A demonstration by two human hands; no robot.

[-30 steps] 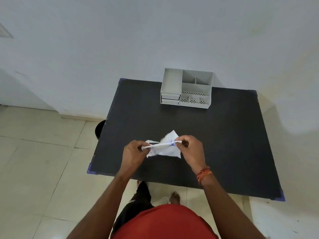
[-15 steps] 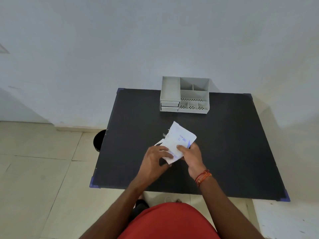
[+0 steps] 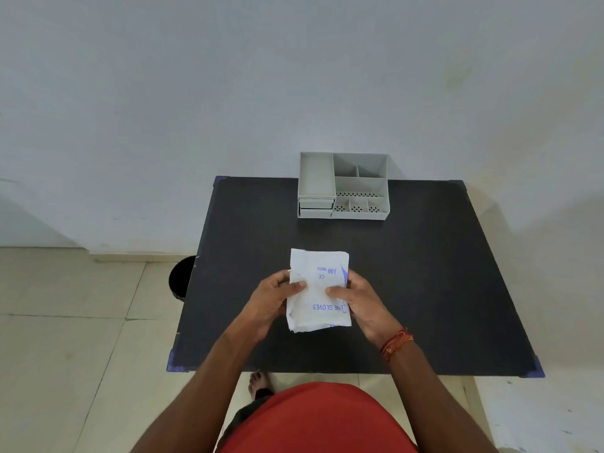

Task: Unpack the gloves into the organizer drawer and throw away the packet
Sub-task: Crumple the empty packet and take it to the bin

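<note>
A white glove packet (image 3: pixel 318 289) with blue print is held flat above the middle of the black table (image 3: pixel 425 273). My left hand (image 3: pixel 271 299) pinches its left edge with thumb on top. My right hand (image 3: pixel 362 300) grips its right edge the same way. The grey organizer (image 3: pixel 343 186) stands at the table's far edge, with two shut drawers (image 3: pixel 315 207) at its lower left. No loose gloves show outside the packet.
A black bin (image 3: pixel 179 277) sits on the tiled floor beside the table's left edge, partly hidden by it. A pale wall rises right behind the table. My bare foot (image 3: pixel 258 382) shows under the near edge.
The packet went from being stretched edge-on between both hands to lying flat, face up, squared towards me. My hands shifted to its two side edges.
</note>
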